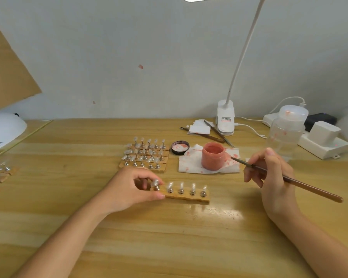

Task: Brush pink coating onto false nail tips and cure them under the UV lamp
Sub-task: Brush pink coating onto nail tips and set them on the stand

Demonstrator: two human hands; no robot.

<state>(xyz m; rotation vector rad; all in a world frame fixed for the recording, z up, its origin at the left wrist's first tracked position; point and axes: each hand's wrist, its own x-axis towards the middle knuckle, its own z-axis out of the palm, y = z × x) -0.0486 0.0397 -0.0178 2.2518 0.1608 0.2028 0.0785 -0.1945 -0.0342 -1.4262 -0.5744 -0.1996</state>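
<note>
Your left hand [133,187] reaches in from the near left, forearm laid diagonally over the wooden table [88,227]. Its fingers curl round the left end of a small tan strip [186,195], thumb on the near edge and fingertips by the first stand. The strip lies flat near the table's middle and carries five round metal stands in a row, each topped with a pale, translucent nail tip [170,185].

Your right hand [269,173] stands near right, wrist raised, pinching a thin brush [289,181] pen-fashion. The brown handle slants out to the near right; the dark bristle end points far left, close to the pink jar [212,156] but not in it.

The jar is squat, round, open and smeared pink, and sits on a white paper towel [191,165] blotched with pink. Its dark lid [180,147] lies just left of it, inside up. Left of the lid, several more strips [144,155] of clear tips lie side by side.

At the far left edge sits the white, domed UV lamp [4,129]. Farther back on the right stand a white clip lamp [225,119] with a bendable neck, two spare brushes [211,135] across white pads, and a cloudy plastic bottle [287,129].
</note>
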